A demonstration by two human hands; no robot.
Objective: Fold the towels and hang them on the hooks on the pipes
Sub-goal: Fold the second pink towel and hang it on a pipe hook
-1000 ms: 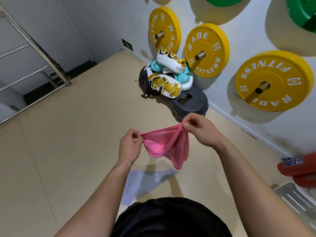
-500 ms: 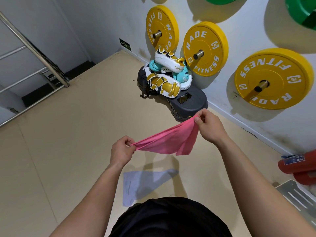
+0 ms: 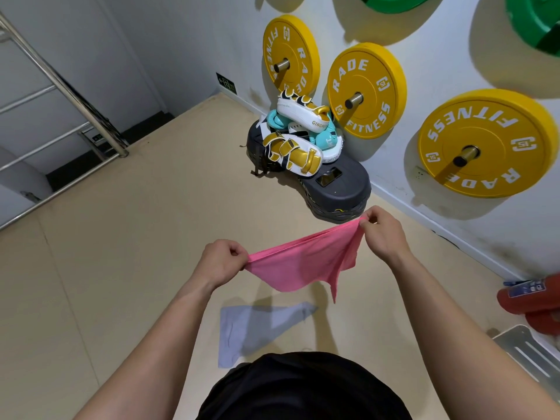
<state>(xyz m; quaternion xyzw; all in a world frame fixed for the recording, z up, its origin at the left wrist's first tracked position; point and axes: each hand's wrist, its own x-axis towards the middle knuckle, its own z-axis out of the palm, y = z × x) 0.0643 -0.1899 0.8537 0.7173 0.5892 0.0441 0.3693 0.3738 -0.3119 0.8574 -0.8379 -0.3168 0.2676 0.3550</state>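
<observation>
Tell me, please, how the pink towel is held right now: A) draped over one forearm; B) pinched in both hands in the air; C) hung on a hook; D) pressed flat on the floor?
B: the left hand and right hand each pinch an end of the pink towel, which sags between them.

We see the pink towel [image 3: 303, 265] as thin, soft, matt cloth, creased along its taut edge. The pale blue towel [image 3: 242, 331] looks like the same matt cloth. The floor [image 3: 136, 253] is smooth, beige and matt. The stair railing [image 3: 60, 83] is polished metal. The yellow weight plates [image 3: 368, 71] look matt and rubbery on shiny metal pegs [image 3: 353, 101]. The strike pads [image 3: 291, 153] gleam like glossy synthetic leather.
</observation>
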